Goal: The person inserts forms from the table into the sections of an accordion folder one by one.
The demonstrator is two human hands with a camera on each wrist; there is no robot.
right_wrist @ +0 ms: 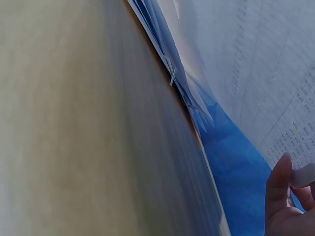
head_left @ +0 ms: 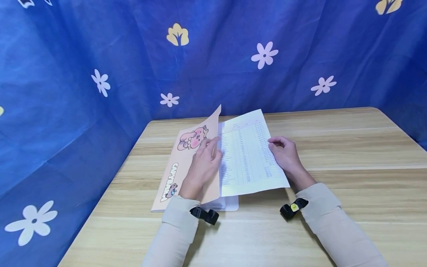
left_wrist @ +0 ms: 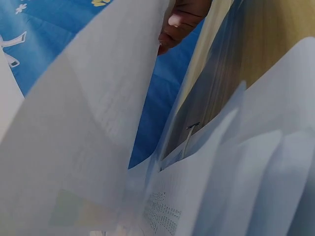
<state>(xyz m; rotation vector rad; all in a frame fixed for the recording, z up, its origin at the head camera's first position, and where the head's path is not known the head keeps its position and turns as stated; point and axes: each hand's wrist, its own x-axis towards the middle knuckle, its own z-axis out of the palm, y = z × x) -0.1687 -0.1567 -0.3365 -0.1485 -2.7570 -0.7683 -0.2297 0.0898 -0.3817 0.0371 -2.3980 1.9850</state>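
A pink folder [head_left: 181, 170] with a cartoon capybara cover stands partly open on the table, its cover tilted up. My left hand [head_left: 204, 163] lies over the outside of that cover and holds it near its free edge. Beside it, my right hand [head_left: 285, 154] pinches the right edge of a white printed sheet [head_left: 248, 155], thumb in front. The sheet's left side runs in behind the cover's edge, while its right side is raised off the table. In the right wrist view, the thumb and fingers [right_wrist: 285, 189] hold the sheet's edge.
Clear pocket pages [left_wrist: 261, 167] fan out under the sheet in the left wrist view. The wooden table [head_left: 350, 178] stretches to the right. A blue curtain [head_left: 227, 74] with flowers hangs behind and to the left. Both wrists wear black cameras [head_left: 211, 217].
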